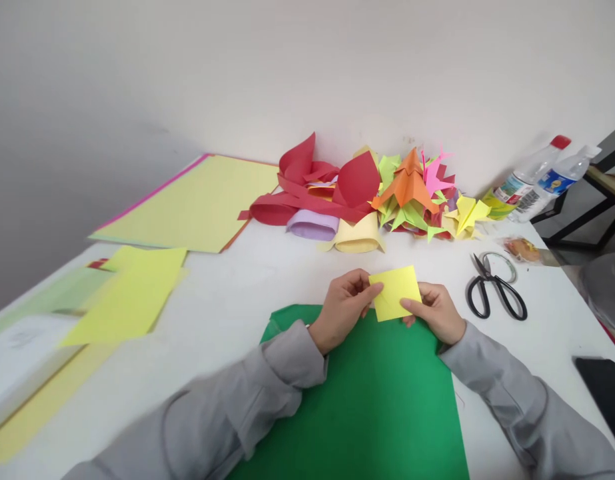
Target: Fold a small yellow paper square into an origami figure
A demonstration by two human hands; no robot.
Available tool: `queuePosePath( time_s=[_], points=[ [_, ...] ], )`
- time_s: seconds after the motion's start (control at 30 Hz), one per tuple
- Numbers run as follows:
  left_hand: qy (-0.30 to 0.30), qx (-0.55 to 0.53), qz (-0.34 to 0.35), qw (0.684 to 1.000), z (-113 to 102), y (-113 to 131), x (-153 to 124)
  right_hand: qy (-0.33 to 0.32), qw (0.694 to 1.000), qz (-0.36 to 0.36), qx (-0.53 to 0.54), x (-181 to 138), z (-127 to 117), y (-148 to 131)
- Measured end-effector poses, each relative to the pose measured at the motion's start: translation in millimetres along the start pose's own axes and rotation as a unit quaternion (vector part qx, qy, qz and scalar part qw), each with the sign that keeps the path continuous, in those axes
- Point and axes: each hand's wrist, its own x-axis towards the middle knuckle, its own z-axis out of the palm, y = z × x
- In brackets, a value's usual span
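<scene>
A small yellow square of paper [394, 291] is held up between my two hands, above the far end of a green sheet [377, 400]. My left hand [344, 307] pinches its left edge, thumb on the near face. On the opposite edge, my right hand [437, 312] grips the paper the same way. Fingers behind the square are partly hidden. To the right of my right hand lie black-handled scissors [496, 290], beside a roll of clear tape [510, 263].
Folded paper pieces, among them an orange one [408, 183] and red loops [297, 208], line the wall. Two bottles [532, 180] stand at the back right. A stack of large sheets [187, 207] and yellow paper [132, 293] lie left. A black phone [604, 393] rests near the right edge.
</scene>
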Motion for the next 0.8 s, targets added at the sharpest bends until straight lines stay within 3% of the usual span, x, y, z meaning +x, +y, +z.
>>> queuePosePath(
  time_s=[0.8],
  points=[
    [0.017,-0.072,-0.014,0.997,1.0,-1.1,2.2,0.0,0.999,0.006,-0.042,0.5,0.5,0.2]
  ],
)
